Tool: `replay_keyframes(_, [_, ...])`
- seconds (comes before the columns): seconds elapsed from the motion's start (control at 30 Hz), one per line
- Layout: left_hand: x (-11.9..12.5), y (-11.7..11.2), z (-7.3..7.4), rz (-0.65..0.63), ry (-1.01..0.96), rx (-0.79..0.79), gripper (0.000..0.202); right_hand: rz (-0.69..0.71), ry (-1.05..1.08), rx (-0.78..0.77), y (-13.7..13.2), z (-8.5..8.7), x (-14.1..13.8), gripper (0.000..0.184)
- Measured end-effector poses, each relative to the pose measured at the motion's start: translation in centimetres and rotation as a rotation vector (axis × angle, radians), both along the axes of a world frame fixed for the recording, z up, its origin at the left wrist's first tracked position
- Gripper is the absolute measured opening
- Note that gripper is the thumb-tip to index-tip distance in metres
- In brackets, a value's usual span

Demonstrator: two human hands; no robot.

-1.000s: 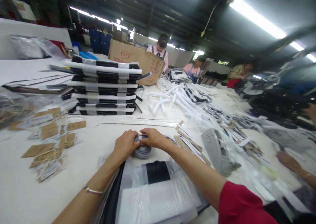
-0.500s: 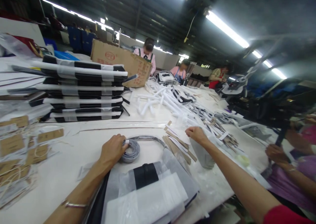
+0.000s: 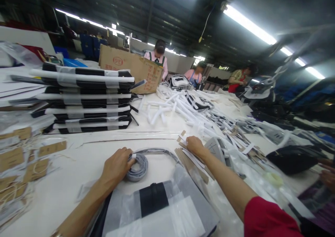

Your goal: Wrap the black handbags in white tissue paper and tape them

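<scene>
My left hand (image 3: 117,167) is closed on the edge of a grey, plastic-wrapped coiled strap (image 3: 142,163), whose loose length arches to the right. Below it lies a bag (image 3: 192,184) covered in translucent grey wrapping, with a black band (image 3: 154,198) and a clear plastic packet (image 3: 170,221) on top. My right hand (image 3: 195,146) is at the far end of some brown cardboard strips (image 3: 190,163) and white paper strips, its fingers curled together. Whatever is between those fingers is hidden.
A stack of black bags (image 3: 89,97) with white foam tubes stands at the left. Tags (image 3: 35,169) lie in front of it. White tubes (image 3: 159,113) spread behind my hands, near a carton (image 3: 131,68). A black bag (image 3: 290,158) lies right, beside a co-worker's hand (image 3: 328,174).
My right hand has moved left onto the strips. A grey wrapped piece beside it shows more fully. My left hand stays at the coil. At the right, a black bag now lies by the co-worker.
</scene>
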State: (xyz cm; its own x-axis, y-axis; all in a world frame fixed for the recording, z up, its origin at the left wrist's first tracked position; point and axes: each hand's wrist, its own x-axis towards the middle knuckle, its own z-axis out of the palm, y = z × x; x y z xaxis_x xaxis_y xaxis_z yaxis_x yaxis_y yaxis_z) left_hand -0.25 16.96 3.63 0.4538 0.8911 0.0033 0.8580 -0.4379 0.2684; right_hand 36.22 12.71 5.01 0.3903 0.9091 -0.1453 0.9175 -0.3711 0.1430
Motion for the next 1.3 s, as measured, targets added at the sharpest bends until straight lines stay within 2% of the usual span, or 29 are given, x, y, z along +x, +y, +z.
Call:
replay_keyframes(0.13, [0.1, -0.1, 0.3, 0.013, 0.007, -0.014, 0.019, -0.007, -0.027, -0.052, 0.8, -0.3, 0.6, 0.020])
replay_keyframes(0.33, [0.0, -0.2, 0.2, 0.012, 0.010, -0.007, 0.020, -0.011, -0.046, -0.082, 1.6, -0.5, 1.3, 0.027])
replay_keyframes(0.57, [0.1, -0.1, 0.1, 0.016, 0.012, -0.006, 0.019, -0.020, -0.041, 0.022, 0.6, -1.1, 0.5, 0.023])
replay_keyframes(0.7, [0.0, -0.1, 0.1, 0.010, 0.008, -0.009, 0.019, -0.057, 0.015, 0.124, 0.1, -1.1, 0.9, 0.027])
replay_keyframes(0.9, [0.0, -0.1, 0.0, 0.023, 0.015, -0.009, 0.020, -0.187, 0.226, 0.325, -0.6, -0.1, 3.1, 0.032])
replay_keyframes(1.07, [0.0, 0.0, -0.1, 0.010, 0.006, 0.003, 0.020, -0.293, 0.530, 0.460, -1.7, 0.3, 4.0, 0.028])
replay_keyframes(1.3, [-0.1, -0.2, -0.1, 0.000, -0.017, 0.011, 0.019, -0.290, 0.876, 0.530, -3.1, 0.9, 3.3, 0.020])
